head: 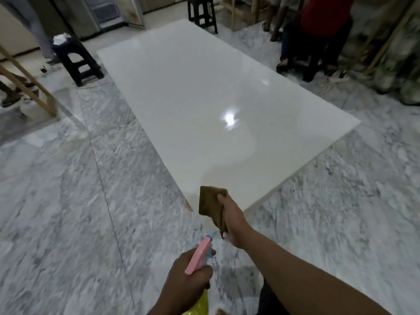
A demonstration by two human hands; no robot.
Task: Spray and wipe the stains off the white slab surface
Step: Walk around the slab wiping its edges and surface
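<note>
At the far left, a wooden frame (27,83) is leaning across the marble floor (68,189), and beside it a black stool (77,62) is standing with something white bunched on its seat. Further in, the white slab (193,92) is lying low over the floor, stretching diagonally from the far room toward the viewer, its glossy face throwing back a bright spot of ceiling light; stains are too faint to tell in this blurred view. Near the bottom, the left hand (186,278) is holding a spray bottle (198,255) in a curled grip, its pink head and blue nozzle pointing up toward the slab's near corner, the yellow body showing below the palm. Just to the right, the right hand (231,221) is grasping a folded brown cloth (211,205), raised over that near corner. At the slab's far end a second black stool (202,12) is standing, and at the far right a person in a red top (325,17) is standing by wooden supports.
</note>
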